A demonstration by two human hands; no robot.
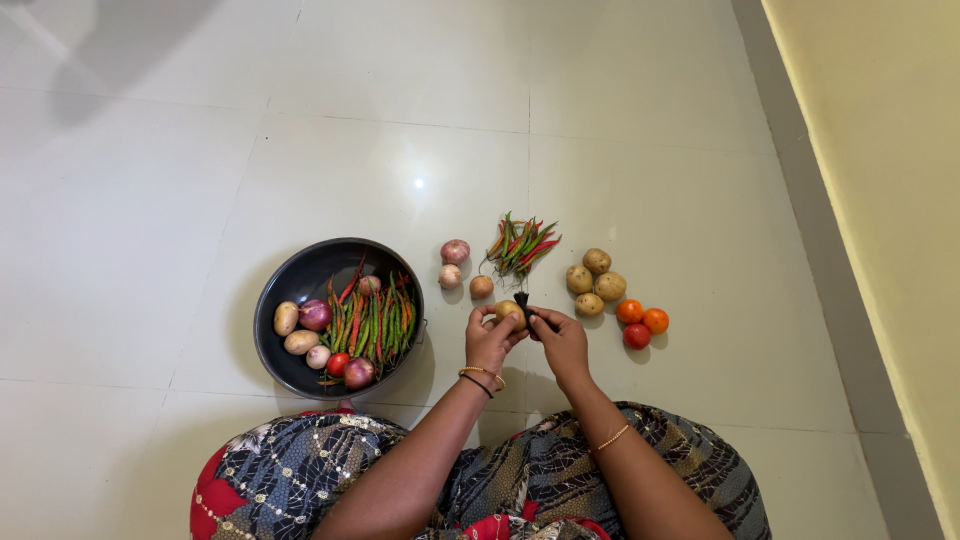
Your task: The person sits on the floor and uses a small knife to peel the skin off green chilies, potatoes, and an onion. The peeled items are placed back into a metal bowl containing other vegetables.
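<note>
We sit on a floor [620, 110] of large, glossy pale tiles with thin grout lines, and both our hands meet just in front of our lap. Our left hand [490, 340] curls its fingers around a small, smooth, tan potato [508, 309], gripping it from below. Our right hand [560, 338] pinches a short dark tool [522, 300] against that potato — a peeler or a small knife, though it is too small here to say which. The potato sits between the two hands, just off the floor, near the middle of the scene.

To the left, close beside our knee, stands a round dark pan [290, 280] with a matte inner wall. It holds long thin green and red chillies [372, 322], two pale potatoes [293, 330], purple onions [316, 314] and a small red tomato [338, 363].

Just beyond the hands lie three small roundish onions [455, 262] (pinkish to brown skins), and farther off a loose bundle of slim chillies [520, 243] fanned out on the tile. To the right sits a cluster of four knobbly brown potatoes [594, 278], and next to it three smooth tomatoes [642, 322] — two orange, one red — touching one another.

A cream wall [880, 150] runs along the far right. Nothing lies between the hands and the heaps. Our lap is covered in patterned dark cloth [300, 470] with red patches.
</note>
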